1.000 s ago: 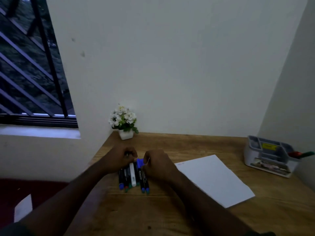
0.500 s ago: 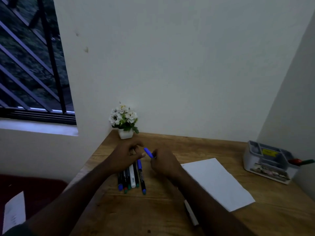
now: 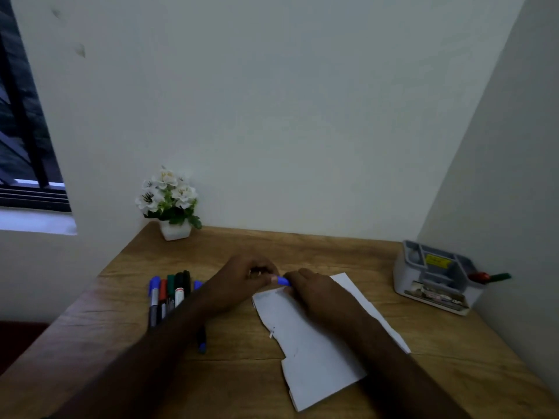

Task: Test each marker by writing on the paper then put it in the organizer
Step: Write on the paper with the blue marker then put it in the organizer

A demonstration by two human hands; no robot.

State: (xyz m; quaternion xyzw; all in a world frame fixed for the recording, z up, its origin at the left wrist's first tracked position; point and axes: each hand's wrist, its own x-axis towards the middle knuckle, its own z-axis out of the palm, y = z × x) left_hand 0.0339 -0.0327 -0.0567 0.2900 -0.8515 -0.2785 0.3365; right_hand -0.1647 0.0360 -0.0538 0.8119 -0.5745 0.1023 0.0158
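Wooden worktop (image 3: 230,249) carries, from the left, a white potted flower (image 3: 169,204) by the wall and a row of markers (image 3: 171,293) lying side by side near the left edge. At the middle the left hand (image 3: 242,285) and the right hand (image 3: 317,293) meet over the top edge of the white paper (image 3: 317,358), each grip curled around one blue marker (image 3: 282,281) held between them. Well apart at the far right stands the grey organizer (image 3: 435,276), with a red and green marker (image 3: 488,277) sticking out.

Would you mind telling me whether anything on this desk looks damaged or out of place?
The paper has a ragged, notched left edge, as if torn. A red-and-green marker sticks out sideways from the organizer.
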